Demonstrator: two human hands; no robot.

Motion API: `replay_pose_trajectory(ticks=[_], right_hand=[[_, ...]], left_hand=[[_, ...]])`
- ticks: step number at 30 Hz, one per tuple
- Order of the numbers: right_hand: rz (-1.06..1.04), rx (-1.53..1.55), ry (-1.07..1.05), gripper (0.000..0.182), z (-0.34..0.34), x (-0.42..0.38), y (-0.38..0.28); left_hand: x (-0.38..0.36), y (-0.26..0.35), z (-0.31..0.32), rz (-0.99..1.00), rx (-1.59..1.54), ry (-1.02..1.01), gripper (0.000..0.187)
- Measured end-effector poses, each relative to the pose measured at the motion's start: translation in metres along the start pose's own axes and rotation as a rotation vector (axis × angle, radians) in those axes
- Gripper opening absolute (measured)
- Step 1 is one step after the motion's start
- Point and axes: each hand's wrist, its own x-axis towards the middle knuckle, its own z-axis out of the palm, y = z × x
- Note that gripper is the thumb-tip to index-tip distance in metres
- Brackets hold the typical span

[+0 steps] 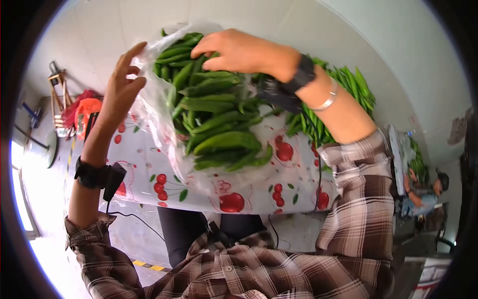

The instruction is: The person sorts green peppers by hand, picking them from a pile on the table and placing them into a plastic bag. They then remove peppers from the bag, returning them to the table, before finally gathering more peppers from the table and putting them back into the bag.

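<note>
Left hand (119, 84) holds bag (159, 119) edge; right hand (234, 50) on peppers (219, 119)

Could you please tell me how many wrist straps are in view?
2: a black strap on the left wrist and another on the right wrist, beside a silver bangle. Sleeves may hide more.

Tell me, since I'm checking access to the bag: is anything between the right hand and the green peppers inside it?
Nothing visible is. The right hand already rests on the green peppers through the open mouth of the clear plastic bag, whose edge the left hand holds open. The loose pepper pile lies beyond the forearm, clear of it.
</note>
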Motion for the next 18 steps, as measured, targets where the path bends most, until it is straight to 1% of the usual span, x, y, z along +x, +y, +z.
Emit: replay_pose_trajectory(ticks=[1,2,3,4,5,6,7,8,9,10,11,13,14,15,17,18], right_hand=[[0.065,0.048,-0.031,0.032,-0.016,-0.023,-0.006],[0.134,0.026,-0.007,0.031,-0.031,-0.047,-0.012],[0.249,-0.004,0.038,0.031,-0.043,-0.073,-0.015],[0.377,0.051,0.124,0.031,-0.052,-0.101,-0.014],[0.453,-0.030,0.150,0.030,-0.067,-0.127,-0.018],[0.539,-0.109,0.193,0.029,-0.076,-0.156,-0.018],[0.575,-0.172,0.245,0.029,-0.083,-0.185,-0.016],[0.660,-0.203,0.269,0.029,-0.090,-0.210,-0.020],[0.743,-0.212,0.335,0.031,-0.094,-0.234,-0.023],[0.823,-0.221,0.399,0.033,-0.098,-0.254,-0.024],[0.821,-0.232,0.396,0.033,-0.103,-0.272,-0.024],[1.041,-0.344,0.502,0.040,-0.111,-0.299,-0.019],[1.073,-0.325,0.481,0.055,-0.117,-0.309,-0.014],[1.069,-0.332,0.481,0.055,-0.117,-0.317,-0.005],[1.098,-0.427,0.404,0.066,-0.118,-0.325,0.017],[1.137,-0.379,0.344,0.079,-0.120,-0.320,0.022]], left_hand=[[-0.003,0.007,0.004,-0.006,0.030,-0.008,0.065],[-0.007,0.009,0.008,-0.003,0.016,-0.026,0.065],[-0.010,0.009,0.011,0.037,0.054,0.009,0.065],[-0.014,0.010,0.013,0.077,0.091,0.048,0.066],[-0.018,0.011,0.014,0.083,0.078,0.044,0.066],[-0.023,0.012,0.015,0.110,0.149,0.081,0.066],[-0.030,0.015,0.016,0.139,0.221,0.125,0.066],[-0.040,0.020,0.017,0.108,0.199,0.147,0.066],[-0.050,0.022,0.016,0.151,0.201,0.170,0.066],[-0.063,0.030,0.016,0.128,0.201,0.184,0.066],[-0.078,0.037,0.017,0.104,0.201,0.199,0.066],[-0.107,0.034,0.023,0.057,0.223,0.239,0.063],[-0.122,0.027,0.027,0.058,0.268,0.251,0.061],[-0.135,0.034,0.033,0.015,0.312,0.225,0.059],[-0.160,0.017,0.045,0.012,0.366,0.240,0.057],[-0.168,0.016,0.051,-0.038,0.354,0.243,0.057]])
